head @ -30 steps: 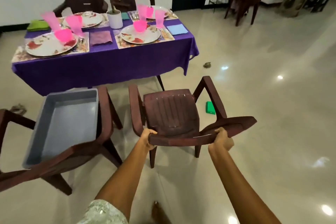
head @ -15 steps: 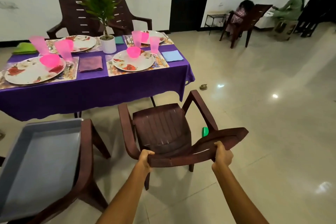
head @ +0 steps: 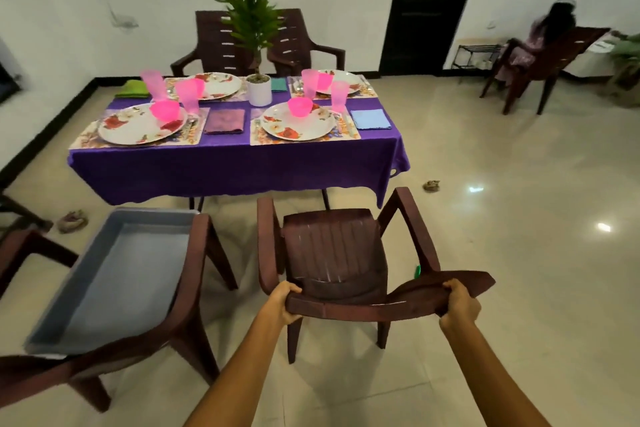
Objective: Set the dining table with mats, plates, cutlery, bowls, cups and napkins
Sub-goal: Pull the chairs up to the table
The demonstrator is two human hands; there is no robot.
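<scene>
A brown plastic chair (head: 337,253) faces the dining table (head: 228,166), a short way back from its near edge. My left hand (head: 282,302) grips the left end of the chair's backrest top. My right hand (head: 459,305) grips the right end. The table wears a purple cloth and carries floral mats, floral plates (head: 142,125), pink bowls (head: 299,107), pink cups (head: 187,95), cutlery and folded napkins (head: 224,121). A potted plant (head: 259,88) stands at the table's middle.
To the left, a second brown chair (head: 194,288) holds a grey tub (head: 114,281). Two chairs (head: 221,42) stand behind the table. A small green object (head: 418,270) lies on the floor by the held chair. A person sits at the far right (head: 543,35).
The view has tilted up and the table now looks farther off. Both hands keep the same grip on the chair's backrest.
</scene>
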